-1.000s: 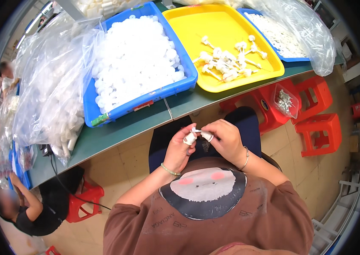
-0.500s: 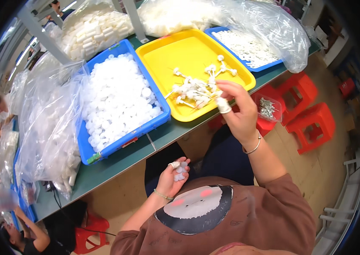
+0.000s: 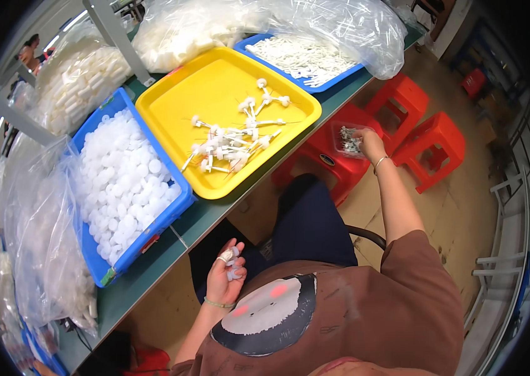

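Observation:
My left hand (image 3: pixel 225 279) is held low over my lap, its fingers curled around several translucent white plastic caps (image 3: pixel 234 274). My right hand (image 3: pixel 373 148) reaches down into a clear plastic box (image 3: pixel 340 149) on a red stool; its fingertips are hidden among small silvery metal pieces (image 3: pixel 350 139) that look like screws. Whether it has picked any up cannot be seen. A yellow tray (image 3: pixel 177 94) on the table holds a pile of white stick-like assemblies with round heads (image 3: pixel 230 149) and thin wires. Left of it, a blue bin (image 3: pixel 180 199) is full of matching white caps (image 3: pixel 121 182).
Behind the yellow tray lies a blue tray (image 3: pixel 315 88) of small white rods, partly under a clear plastic bag (image 3: pixel 365 37). More bags (image 3: pixel 39 232) of white parts crowd the left side. Grey posts (image 3: pixel 118 41) rise from the table. Red stools (image 3: pixel 431 150) stand at the right.
My right hand has gone from above the pile in the yellow tray out to the right, into the box of metal pieces. My left hand still holds the caps. The view has swung right.

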